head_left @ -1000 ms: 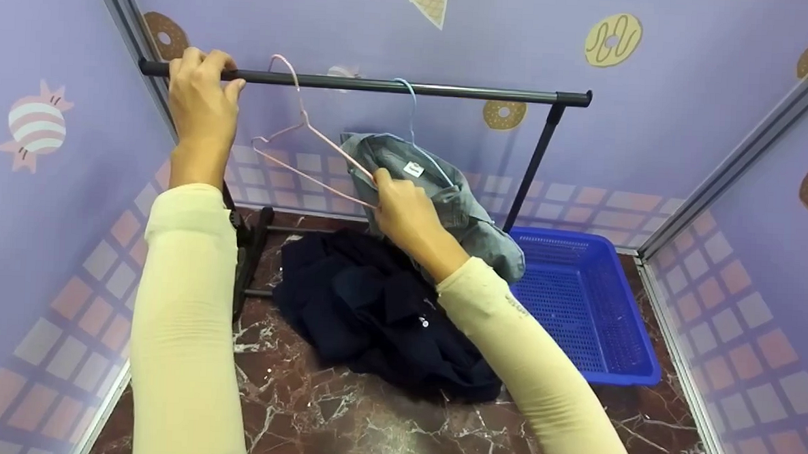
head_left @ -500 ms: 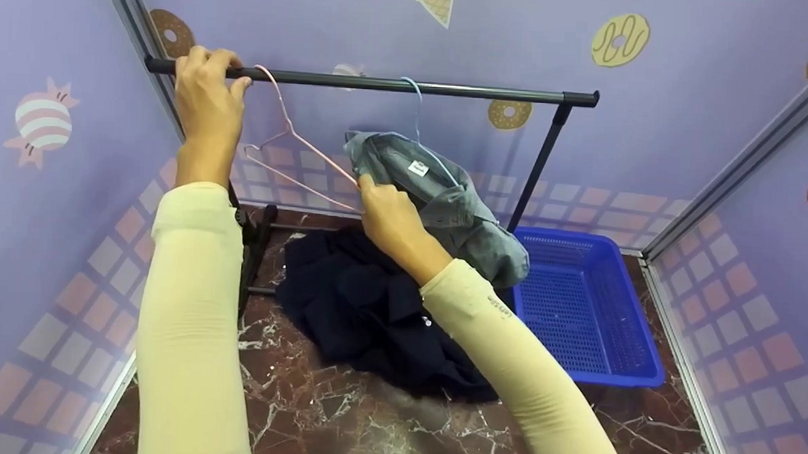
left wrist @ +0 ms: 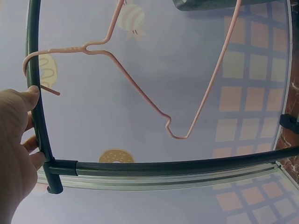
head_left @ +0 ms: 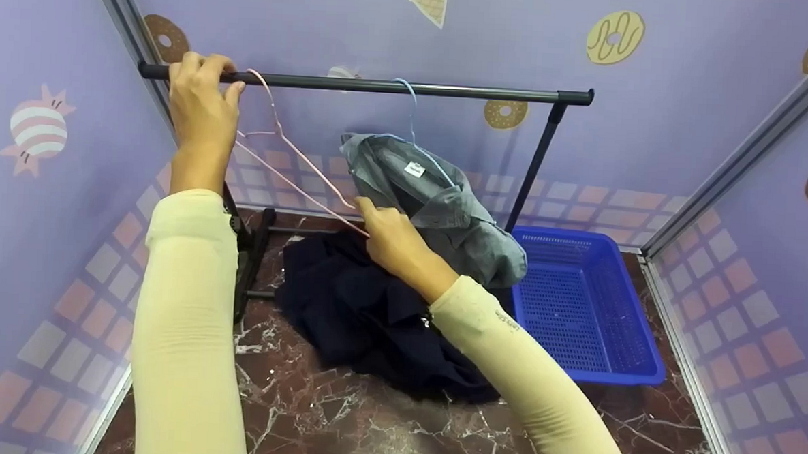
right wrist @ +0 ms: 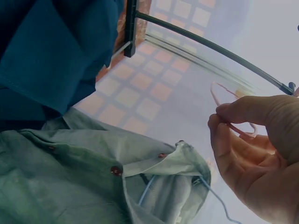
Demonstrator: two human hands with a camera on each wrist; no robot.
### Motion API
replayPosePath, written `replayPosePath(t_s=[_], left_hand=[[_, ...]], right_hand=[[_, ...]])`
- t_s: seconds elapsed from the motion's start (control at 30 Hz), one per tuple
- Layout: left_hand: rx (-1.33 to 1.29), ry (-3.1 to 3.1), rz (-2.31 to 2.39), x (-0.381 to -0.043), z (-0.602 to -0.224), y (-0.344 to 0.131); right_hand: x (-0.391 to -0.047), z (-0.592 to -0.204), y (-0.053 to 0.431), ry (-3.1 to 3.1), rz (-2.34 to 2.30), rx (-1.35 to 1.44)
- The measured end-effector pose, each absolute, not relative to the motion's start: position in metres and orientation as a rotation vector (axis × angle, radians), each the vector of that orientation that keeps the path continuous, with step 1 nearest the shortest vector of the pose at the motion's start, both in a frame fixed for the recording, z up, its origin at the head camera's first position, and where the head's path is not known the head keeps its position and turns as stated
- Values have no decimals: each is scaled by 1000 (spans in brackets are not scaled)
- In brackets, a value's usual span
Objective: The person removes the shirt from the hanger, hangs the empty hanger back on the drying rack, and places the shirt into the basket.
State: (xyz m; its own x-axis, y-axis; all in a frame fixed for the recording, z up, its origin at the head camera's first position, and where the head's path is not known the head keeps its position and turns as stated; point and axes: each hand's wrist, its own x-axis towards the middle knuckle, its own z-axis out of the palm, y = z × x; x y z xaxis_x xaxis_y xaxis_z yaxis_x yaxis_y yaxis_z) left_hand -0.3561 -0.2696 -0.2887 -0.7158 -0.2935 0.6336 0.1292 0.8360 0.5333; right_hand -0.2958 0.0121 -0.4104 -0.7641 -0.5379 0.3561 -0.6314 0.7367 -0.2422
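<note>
A pink clothes hanger [head_left: 308,161] hangs by its hook over the black rack bar [head_left: 328,82], bare of clothing. My right hand [head_left: 397,237] pinches its near end between thumb and fingers, as the right wrist view also shows. At the bar's left end my left hand [head_left: 201,102] grips the bar, fingers over the top, close beside the hanger's hook. In the left wrist view, the thumb and fingertips wrap the bar [left wrist: 33,56]. A grey-green shirt [head_left: 439,201] hangs on a blue hanger [head_left: 414,115] at mid-bar, just behind my right hand.
Dark navy clothing [head_left: 372,321] lies heaped on the marbled floor [head_left: 341,422] below the rack. A blue plastic basket [head_left: 564,316] stands at the right, by the rack's right post [head_left: 535,168]. Patterned walls [head_left: 735,132] enclose the rack on three sides.
The pink hanger's hook has come down onto the bar and sits nearer my left hand. My right hand has moved slightly left and down with the hanger's end. My left hand stays on the bar.
</note>
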Motion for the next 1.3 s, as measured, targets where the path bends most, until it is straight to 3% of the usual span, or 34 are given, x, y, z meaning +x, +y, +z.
replayPosePath(t_s=[0.67,1.3], left_hand=[[77,-2254,-743,-350,-296,-269],[-193,-2149,-866,-321,-306,-259]], right_hand=[[-285,-412,33,-2620,643,1025],[-263,-435,84,-2165,919,1080]])
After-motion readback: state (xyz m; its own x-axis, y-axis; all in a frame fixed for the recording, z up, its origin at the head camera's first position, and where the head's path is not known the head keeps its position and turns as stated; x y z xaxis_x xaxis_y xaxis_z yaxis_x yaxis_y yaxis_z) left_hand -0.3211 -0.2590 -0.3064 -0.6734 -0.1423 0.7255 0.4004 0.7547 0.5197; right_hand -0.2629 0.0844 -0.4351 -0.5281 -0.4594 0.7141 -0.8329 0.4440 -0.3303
